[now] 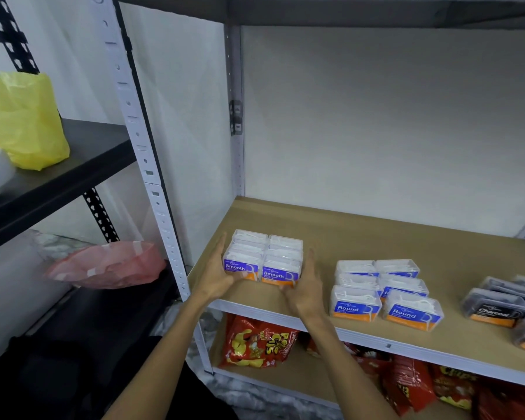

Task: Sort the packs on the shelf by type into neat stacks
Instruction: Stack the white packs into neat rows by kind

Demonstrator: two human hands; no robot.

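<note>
Several clear "Smooth" floss packs [264,257] with purple-and-orange labels stand in two tight rows at the left of the brown shelf board [361,234]. My left hand [217,275] presses flat against the group's left side, and my right hand [305,286] presses against its right side, so the group is squeezed between my palms. To the right, several "Round" packs [382,287] with blue labels sit in two rows. At the far right edge lie dark "Charcoal" packs [509,304], partly cut off by the frame.
A white upright post [152,177] bounds the shelf on the left. Red snack bags [258,344] fill the shelf below. On the neighbouring black rack sit a yellow plastic bag [25,119] and a pink bag [106,265]. The back half of the brown board is bare.
</note>
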